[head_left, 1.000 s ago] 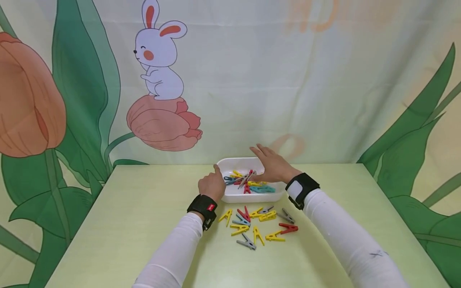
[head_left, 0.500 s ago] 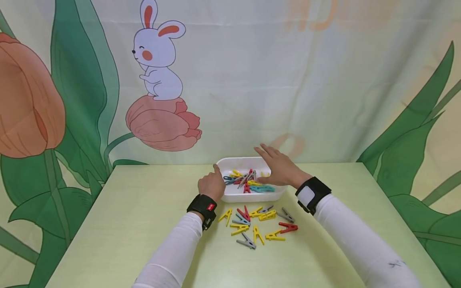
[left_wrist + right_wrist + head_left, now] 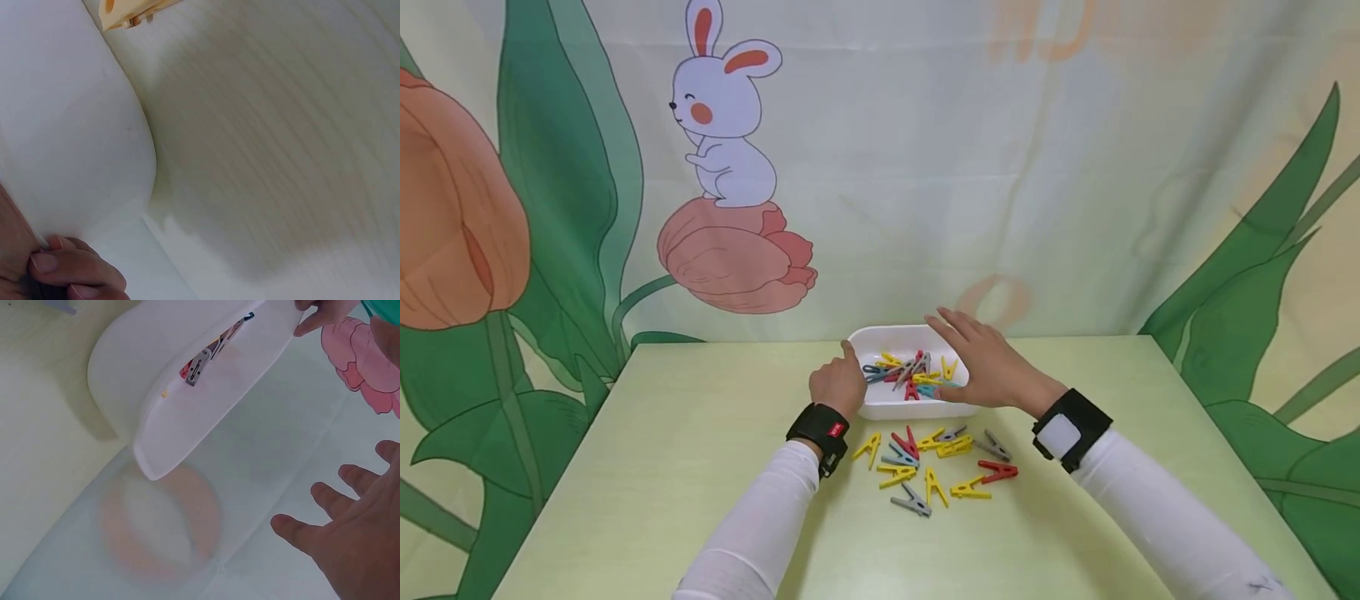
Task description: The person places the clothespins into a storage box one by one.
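Observation:
My left hand grips the left end of a white plastic tub, its curled fingers against the tub wall in the left wrist view. Over the tub's right end my right hand is spread, holding nothing; in the right wrist view its fingers are apart and off the tub. Inside the tub lies a heap of clothespins in several colours, with grey clothespins on top and a yellow clothespin to the right. Part of the heap is hidden behind the right hand.
In front of the tub, several yellow, red, grey and blue clothespins lie scattered on the pale table, among them a red clothespin and a grey clothespin. A printed curtain hangs right behind the table.
My right hand has drawn rightward and slightly toward me, its fingers spread, uncovering the yellow clothespin at the tub's right. The left hand stays at the tub, and the clothespins on the table have not moved.

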Demonstrator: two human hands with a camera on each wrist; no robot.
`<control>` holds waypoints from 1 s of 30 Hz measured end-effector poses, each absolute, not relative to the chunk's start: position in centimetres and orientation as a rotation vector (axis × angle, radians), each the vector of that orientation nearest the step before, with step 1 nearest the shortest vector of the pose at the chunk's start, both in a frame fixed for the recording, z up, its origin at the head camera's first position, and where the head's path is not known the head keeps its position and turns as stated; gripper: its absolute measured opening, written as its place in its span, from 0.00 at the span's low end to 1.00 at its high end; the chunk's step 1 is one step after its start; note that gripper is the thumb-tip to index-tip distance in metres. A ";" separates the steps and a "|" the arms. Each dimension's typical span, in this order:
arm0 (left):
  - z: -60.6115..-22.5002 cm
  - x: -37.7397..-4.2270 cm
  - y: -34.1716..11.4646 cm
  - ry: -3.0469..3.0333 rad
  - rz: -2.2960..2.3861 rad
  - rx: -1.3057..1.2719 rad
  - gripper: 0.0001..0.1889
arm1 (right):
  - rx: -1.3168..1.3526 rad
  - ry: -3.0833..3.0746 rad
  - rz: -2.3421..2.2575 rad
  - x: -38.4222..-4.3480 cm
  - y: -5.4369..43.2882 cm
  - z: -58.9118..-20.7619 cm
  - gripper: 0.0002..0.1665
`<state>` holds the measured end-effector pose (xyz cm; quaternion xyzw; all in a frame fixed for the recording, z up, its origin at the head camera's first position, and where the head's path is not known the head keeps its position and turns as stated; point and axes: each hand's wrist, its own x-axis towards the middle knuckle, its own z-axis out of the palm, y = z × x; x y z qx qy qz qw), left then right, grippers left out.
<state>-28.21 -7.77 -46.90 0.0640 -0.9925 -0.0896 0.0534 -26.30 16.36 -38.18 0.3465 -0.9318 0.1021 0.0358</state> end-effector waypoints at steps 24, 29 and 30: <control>-46.9 -28.0 -7.8 -3.011 -0.265 0.181 0.30 | 1.172 -2.938 0.283 -20.1 15.7 -40.1 0.63; -47.0 -28.0 -7.8 -3.004 -0.255 0.173 0.30 | 1.232 -2.916 0.294 -19.3 15.4 -40.5 0.63; -46.9 -28.0 -7.8 -3.002 -0.255 0.172 0.30 | 1.240 -2.916 0.286 -19.2 15.4 -40.6 0.63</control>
